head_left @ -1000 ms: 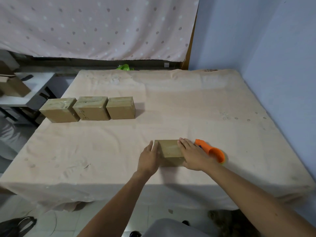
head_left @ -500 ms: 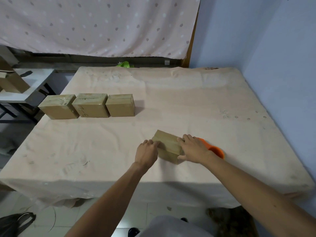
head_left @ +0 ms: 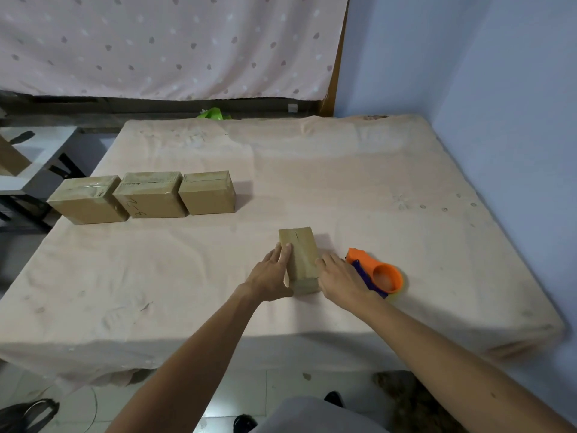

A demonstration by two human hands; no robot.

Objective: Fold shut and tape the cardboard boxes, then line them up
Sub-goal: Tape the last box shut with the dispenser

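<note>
- The cardboard box (head_left: 299, 254) sits closed on the table (head_left: 343, 189), near the front edge and a little right of centre, with its long side running away from the person.
- The left hand (head_left: 271, 278) lies against the box's left side. Its fingers are fairly straight, the fingertips reach the top edge, and the hand presses rather than curls round it.
- The right hand (head_left: 338, 281) lies against the box's right side in the same way, with the fingers extended and flat on the cardboard. The box is held between the 2 palms.
- The orange tape dispenser (head_left: 379, 275) lies on the table just beside the right hand, on its outer side, and its rear part is hidden behind the wrist.
- A row of 3 taped boxes (head_left: 151, 198) stands well apart from the held box, further back on the left side of the table. They stand side by side and touching, and glossy tape shows on their tops. The middle 1 has handwriting on its front face.
- A peach cloth covers the table, and a dotted pink curtain (head_left: 156, 42) hangs behind it.
- A blue wall (head_left: 468, 73) runs along the right.
- A white side table (head_left: 34, 154) stands at the far left.
</note>
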